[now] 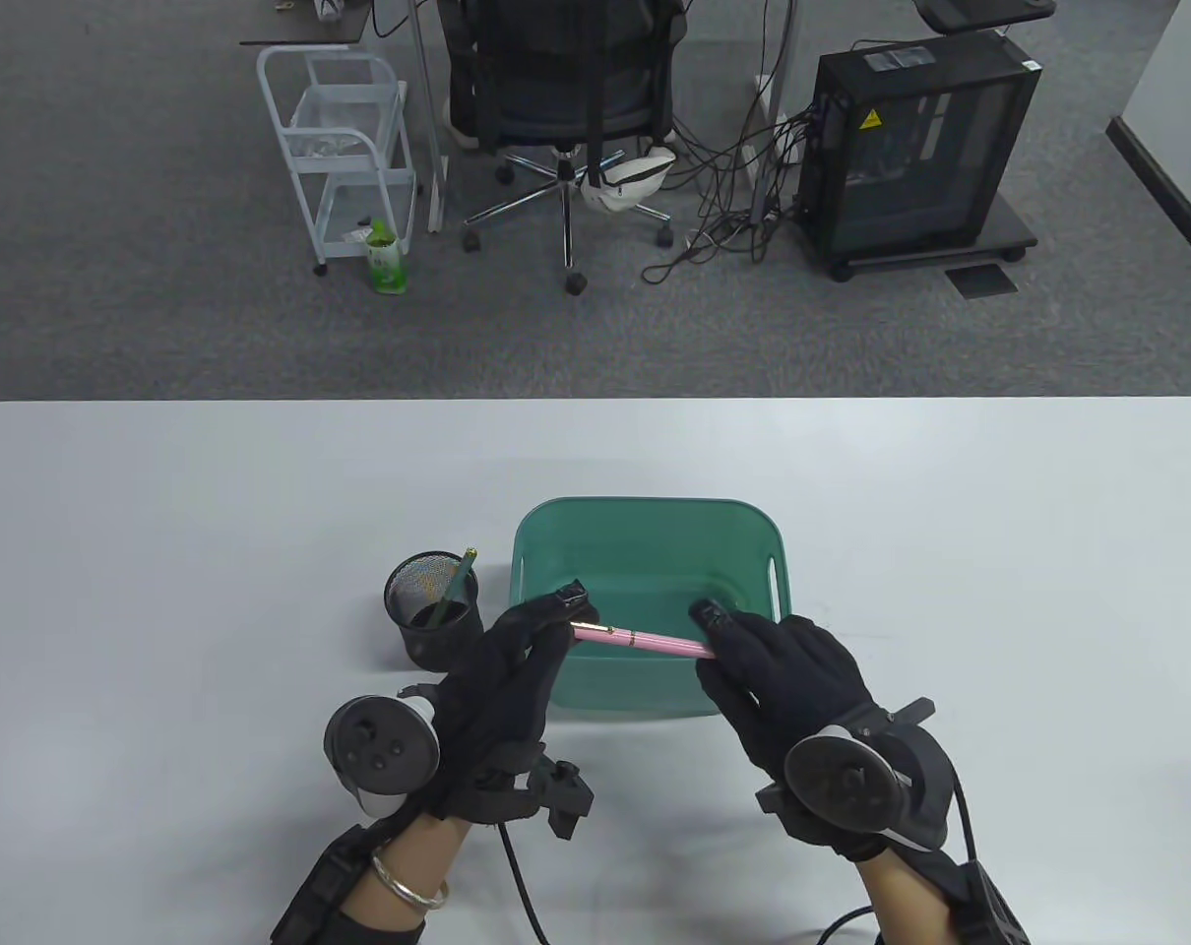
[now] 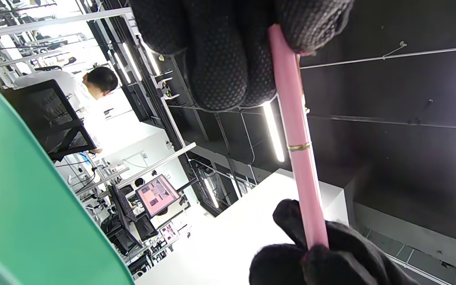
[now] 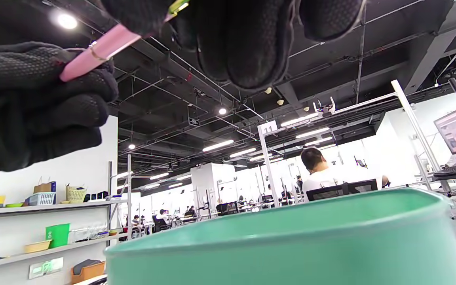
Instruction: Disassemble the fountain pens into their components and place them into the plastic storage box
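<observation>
A pink fountain pen [image 1: 640,642] with gold rings is held level above the near rim of the green plastic storage box [image 1: 645,522]. My left hand [image 1: 517,650] pinches its left end and my right hand [image 1: 753,660] grips its right end. In the left wrist view the pink pen [image 2: 297,138] runs from my left fingers [image 2: 228,51] at the top down to the right hand's fingers [image 2: 323,257] at the bottom, with the green box [image 2: 22,206] on the left. In the right wrist view the pen [image 3: 101,49] shows at the top left over the box rim [image 3: 283,225].
A black mesh pen cup [image 1: 433,605] stands left of the box with a green pen [image 1: 456,586] in it. Beyond the white table [image 1: 162,551] are an office chair [image 1: 566,108], a white cart [image 1: 344,148] and a computer tower [image 1: 915,148].
</observation>
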A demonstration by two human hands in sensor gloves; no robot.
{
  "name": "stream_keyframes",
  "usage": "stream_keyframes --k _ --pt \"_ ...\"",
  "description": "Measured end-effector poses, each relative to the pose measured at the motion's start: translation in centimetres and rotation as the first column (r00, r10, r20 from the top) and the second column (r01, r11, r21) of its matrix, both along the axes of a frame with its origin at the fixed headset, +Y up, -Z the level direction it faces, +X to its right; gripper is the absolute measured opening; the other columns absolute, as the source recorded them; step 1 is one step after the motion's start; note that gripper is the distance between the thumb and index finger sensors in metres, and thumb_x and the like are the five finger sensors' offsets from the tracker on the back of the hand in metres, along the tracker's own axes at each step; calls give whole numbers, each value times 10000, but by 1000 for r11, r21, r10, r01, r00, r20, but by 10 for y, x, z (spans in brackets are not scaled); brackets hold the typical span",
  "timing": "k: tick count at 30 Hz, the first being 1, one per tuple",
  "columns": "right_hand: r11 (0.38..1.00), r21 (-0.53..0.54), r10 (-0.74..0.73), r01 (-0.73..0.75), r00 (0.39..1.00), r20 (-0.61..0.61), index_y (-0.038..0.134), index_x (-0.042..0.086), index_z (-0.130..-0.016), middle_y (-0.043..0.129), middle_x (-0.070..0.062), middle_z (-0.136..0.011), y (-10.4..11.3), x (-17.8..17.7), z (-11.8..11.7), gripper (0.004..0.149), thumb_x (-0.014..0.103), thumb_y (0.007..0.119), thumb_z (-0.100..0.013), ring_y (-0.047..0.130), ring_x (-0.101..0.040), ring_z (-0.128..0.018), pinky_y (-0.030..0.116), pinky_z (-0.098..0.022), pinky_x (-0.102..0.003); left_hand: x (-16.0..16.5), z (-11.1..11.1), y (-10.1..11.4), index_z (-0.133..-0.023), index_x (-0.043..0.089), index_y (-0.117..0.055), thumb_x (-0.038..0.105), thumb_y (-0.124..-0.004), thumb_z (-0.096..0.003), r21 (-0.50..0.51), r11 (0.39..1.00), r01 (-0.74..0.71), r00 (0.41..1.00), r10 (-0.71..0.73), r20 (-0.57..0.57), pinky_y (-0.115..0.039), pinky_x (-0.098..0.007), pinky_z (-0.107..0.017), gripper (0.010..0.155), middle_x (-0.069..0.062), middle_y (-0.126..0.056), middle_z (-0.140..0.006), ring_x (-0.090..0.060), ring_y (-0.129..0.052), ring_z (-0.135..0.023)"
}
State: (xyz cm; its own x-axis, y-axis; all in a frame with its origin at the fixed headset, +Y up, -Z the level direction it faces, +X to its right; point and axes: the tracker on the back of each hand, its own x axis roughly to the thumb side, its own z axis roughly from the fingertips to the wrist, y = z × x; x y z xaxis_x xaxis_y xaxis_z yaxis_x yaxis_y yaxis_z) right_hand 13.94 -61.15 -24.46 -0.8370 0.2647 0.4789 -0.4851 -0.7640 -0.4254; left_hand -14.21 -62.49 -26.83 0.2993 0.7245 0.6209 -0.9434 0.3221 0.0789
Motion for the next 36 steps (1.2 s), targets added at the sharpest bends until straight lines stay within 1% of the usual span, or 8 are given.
stream_keyframes --k 14,19,22,25,27,30,33,36 --pt "1000 13 3 -3 1000 2 786 299 -992 861 20 -905 3 8 1 452 433 697 -571 916 -143 -721 669 -707 -472 2 -4 -3 -1019 140 -817 319 -684 -684 -14 997 79 995 -78 57 -686 -460 -756 403 -73 -986 -912 -243 -984 -772" --pt "999 45 4 -4 1000 6 805 298 -977 870 29 -894 4 11 2 444 427 714 -562 923 -135 -711 673 -704 -470 0 -4 1 -1047 168 -792 355 -677 -694 -38 976 216 975 -213 61 -618 -527 -780 416 -107 -908 -1007 -298 -892 -882" --pt "999 43 9 -9 1000 11 804 298 -978 871 28 -894 4 11 2 445 427 713 -562 923 -136 -713 675 -703 -470 -1 -3 3 -1098 164 -741 408 -681 -691 -15 966 258 965 -257 42 -574 -553 -803 478 -132 -852 -1067 -324 -839 -941" --pt "999 38 15 -16 1000 11 804 300 -978 870 28 -898 4 11 2 444 426 714 -562 924 -137 -715 674 -703 -470 0 -1 6 -1122 174 -716 441 -695 -682 20 941 337 941 -337 -5 -541 -567 -822 515 -141 -806 -1111 -333 -799 -982" --pt "999 34 27 -27 1000 6 805 301 -978 867 30 -903 3 9 2 444 427 715 -562 923 -138 -722 673 -705 -472 2 2 7 -1142 188 -694 520 -717 -648 61 908 415 910 -415 -19 -515 -578 -836 595 -140 -773 -1143 -335 -769 -1015" --pt "999 34 36 -36 999 -5 805 304 -978 865 27 -907 2 6 3 444 427 717 -561 922 -139 -726 673 -706 -472 6 5 8 -1152 213 -686 567 -734 -618 101 841 531 847 -525 -85 -500 -589 -844 643 -135 -749 -1169 -334 -749 -1039" --pt "998 36 49 -48 999 -14 805 324 -974 864 30 -911 1 4 4 437 428 721 -559 922 -139 -731 672 -707 -473 10 7 8 -1152 219 -686 564 -734 -619 110 804 585 811 -576 -105 -501 -588 -846 636 -127 -747 -1176 -330 -751 -1042" --pt "998 42 52 -51 998 -22 807 326 -973 863 33 -914 1 2 5 437 429 722 -557 920 -139 -736 670 -708 -473 11 7 8 -1128 219 -724 544 -737 -626 109 801 589 808 -582 -93 -511 -587 -841 598 -119 -790 -1146 -324 -777 -1023"
